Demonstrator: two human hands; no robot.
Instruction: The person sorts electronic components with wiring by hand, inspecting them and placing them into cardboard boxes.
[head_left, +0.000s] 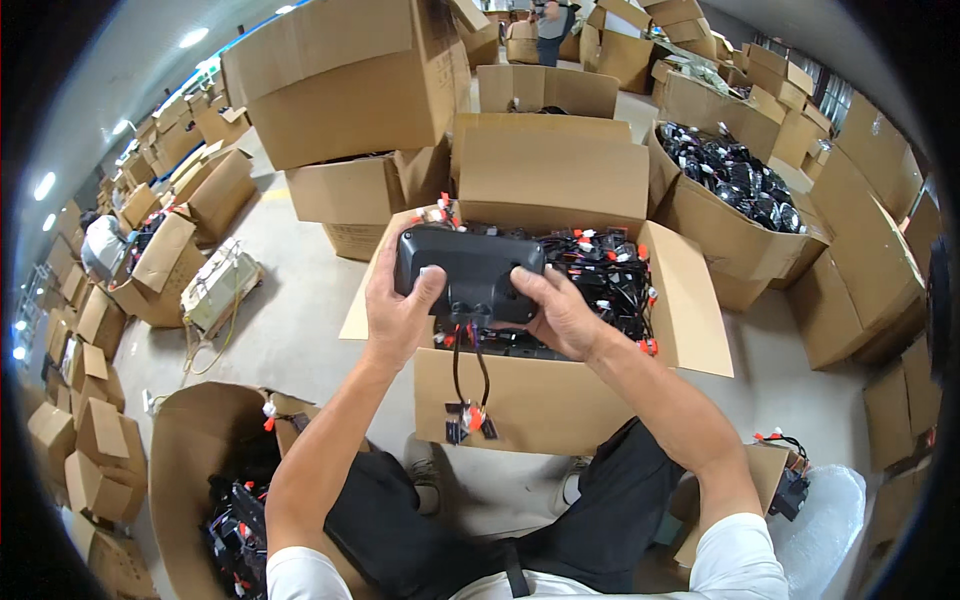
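While the person is sitting among stacks of cardboard, both hands are gripping a black plastic housing up over the open carton straight ahead. The left hand is clamping the left end of that housing, thumb lying across its near face and the other fingers wrapping round behind. The right hand is doing the same on the right end, thumb pressing on the near face beside the middle, fingers curling underneath. Two thin cables are hanging from the bottom of the housing, dangling down in front of the carton's near wall and ending in a small cluster of black and red connectors.

Inside the carton, just behind the hands, more black parts with red-tipped wiring are lying in a heap. Further to the right, another open box is sitting full of shiny black parts. Down at the near left, a tipped box is showing more dark wired pieces by the person's left knee. At the near right, a smaller box is holding one black piece with red connectors beside a sheet of bubble wrap. Far back, someone else is standing between the cartons.
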